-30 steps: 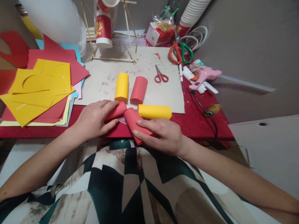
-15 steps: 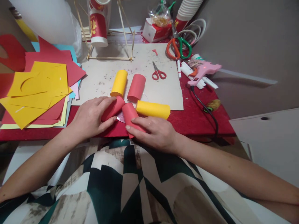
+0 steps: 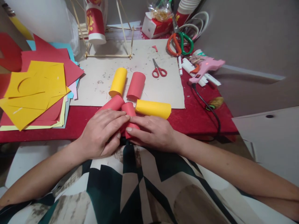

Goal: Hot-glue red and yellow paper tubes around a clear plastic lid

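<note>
Several rolled paper tubes fan out at the table's front edge. My right hand [image 3: 155,132] curls round the right side of the near red paper tube [image 3: 129,108], thumb and forefinger along it. From the left, my left hand [image 3: 104,129] closes on the same tube, its fingertips meeting those of my right hand. Another red tube [image 3: 114,102] slants behind my left knuckles, partly hidden. Farther out lie a yellow tube [image 3: 118,81] and a red tube [image 3: 136,85], while a second yellow tube [image 3: 153,109] rests sideways beyond my right fingers.
Coloured paper sheets [image 3: 35,84] pile up at left. On the cardboard sheet [image 3: 93,68] are small red scissors [image 3: 159,70] and a stick frame [image 3: 108,56] with a paper cup [image 3: 95,23]. At right sit large scissors [image 3: 179,43] and a corded pink glue gun [image 3: 207,67].
My left hand has left the slanting red tube and moved right and nearer to me, onto the tube in my right hand. The camera view has shifted slightly.
</note>
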### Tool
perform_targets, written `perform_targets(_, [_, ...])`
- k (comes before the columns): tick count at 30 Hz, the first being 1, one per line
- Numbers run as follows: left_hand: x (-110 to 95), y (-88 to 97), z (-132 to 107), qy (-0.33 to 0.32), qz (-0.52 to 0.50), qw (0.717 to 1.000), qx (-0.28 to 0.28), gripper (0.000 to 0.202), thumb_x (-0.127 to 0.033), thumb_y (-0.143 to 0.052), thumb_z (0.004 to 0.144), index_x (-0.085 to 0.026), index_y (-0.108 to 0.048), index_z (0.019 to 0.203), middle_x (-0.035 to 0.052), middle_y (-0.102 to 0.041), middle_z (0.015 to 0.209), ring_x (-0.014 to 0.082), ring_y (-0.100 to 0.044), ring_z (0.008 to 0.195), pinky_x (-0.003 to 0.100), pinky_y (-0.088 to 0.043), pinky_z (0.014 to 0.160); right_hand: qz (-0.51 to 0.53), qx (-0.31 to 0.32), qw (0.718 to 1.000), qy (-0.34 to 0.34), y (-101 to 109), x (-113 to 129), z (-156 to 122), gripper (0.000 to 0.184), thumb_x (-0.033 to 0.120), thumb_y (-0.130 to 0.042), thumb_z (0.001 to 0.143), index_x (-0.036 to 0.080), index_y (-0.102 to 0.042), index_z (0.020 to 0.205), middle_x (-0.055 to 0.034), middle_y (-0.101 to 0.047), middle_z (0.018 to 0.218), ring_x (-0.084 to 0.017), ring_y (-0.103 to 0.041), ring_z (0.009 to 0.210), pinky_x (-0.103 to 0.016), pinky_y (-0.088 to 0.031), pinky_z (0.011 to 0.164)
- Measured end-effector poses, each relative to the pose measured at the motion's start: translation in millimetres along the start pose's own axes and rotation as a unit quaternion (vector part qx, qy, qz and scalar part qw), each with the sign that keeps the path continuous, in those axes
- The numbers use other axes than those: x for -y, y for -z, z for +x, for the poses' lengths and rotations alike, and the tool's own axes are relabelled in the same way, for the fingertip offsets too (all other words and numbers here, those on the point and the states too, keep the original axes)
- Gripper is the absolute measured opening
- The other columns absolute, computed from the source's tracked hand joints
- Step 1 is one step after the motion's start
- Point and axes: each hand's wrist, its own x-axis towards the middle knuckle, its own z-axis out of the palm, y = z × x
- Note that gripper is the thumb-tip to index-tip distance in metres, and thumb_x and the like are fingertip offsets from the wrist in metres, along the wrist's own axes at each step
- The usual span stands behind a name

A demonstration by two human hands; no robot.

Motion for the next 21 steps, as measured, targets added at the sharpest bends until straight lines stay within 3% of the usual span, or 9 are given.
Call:
perform_targets(4, [-2.3, -2.8, -2.6, 0.016, -0.011, 0.999, 0.044, 0.059, -0.014, -0.058, 0.088, -0.012, -0.051, 0.146, 0.0215, -0.066, 0.14, 0.0327, -0.063, 0.134, 0.054, -0.051, 0.113, 0.029, 0.008, 0.999, -0.012, -1.6, -1.0, -2.5, 0.036, 0.033, -0.063, 0.1, 0.02, -0.058, 0.133, -0.0172, -0.074, 0.128, -0.024, -0.075, 0.107, -0.037, -0.064, 0.086])
perform_targets(9, [-1.2, -4.6, -2.4, 0.008, 0.014, 0.999, 0.051, 0.055, -0.023, -0.064, 0.095, -0.012, -0.05, 0.147, 0.0206, -0.068, 0.136, 0.0327, -0.065, 0.128, 0.052, -0.055, 0.108, 0.049, 0.021, 0.998, -0.028, -0.7, -1.9, -4.5, 0.038, 0.032, -0.063, 0.099, 0.02, -0.056, 0.135, -0.0176, -0.074, 0.129, -0.025, -0.074, 0.113, -0.039, -0.064, 0.089])
perform_targets(15, [-1.0, -5.9, -1.6, -0.011, 0.06, 0.996, 0.058, 0.047, -0.02, -0.062, 0.099, -0.011, -0.052, 0.144, 0.0208, -0.07, 0.131, 0.0333, -0.068, 0.119, 0.051, -0.059, 0.099, 0.092, 0.014, 0.995, -0.043, 34.4, -4.8, 5.7, 0.036, 0.028, -0.065, 0.098, 0.022, -0.058, 0.132, -0.0128, -0.077, 0.123, -0.022, -0.076, 0.111, -0.036, -0.065, 0.089])
perform_targets(18, [-2.4, -6.3, -0.6, -0.021, 0.08, 0.995, 0.054, 0.039, -0.016, -0.06, 0.099, -0.01, -0.056, 0.138, 0.0216, -0.071, 0.13, 0.0319, -0.07, 0.116, 0.049, -0.059, 0.095, 0.099, -0.007, 0.989, -0.109, 54.6, -20.2, 19.0, 0.039, 0.025, -0.069, 0.095, 0.025, -0.061, 0.133, -0.0106, -0.077, 0.121, -0.024, -0.075, 0.109, -0.037, -0.065, 0.088])
perform_targets(21, [-3.6, -5.9, 0.4, -0.024, 0.096, 0.994, 0.056, 0.037, -0.017, -0.06, 0.1, -0.01, -0.057, 0.136, 0.0221, -0.071, 0.129, 0.0315, -0.07, 0.115, 0.048, -0.059, 0.094, 0.091, -0.047, 0.964, -0.244, 54.4, -57.0, 30.4, 0.031, 0.026, -0.069, 0.094, 0.027, -0.067, 0.125, -0.0078, -0.077, 0.117, -0.021, -0.075, 0.088, -0.035, -0.063, 0.07])
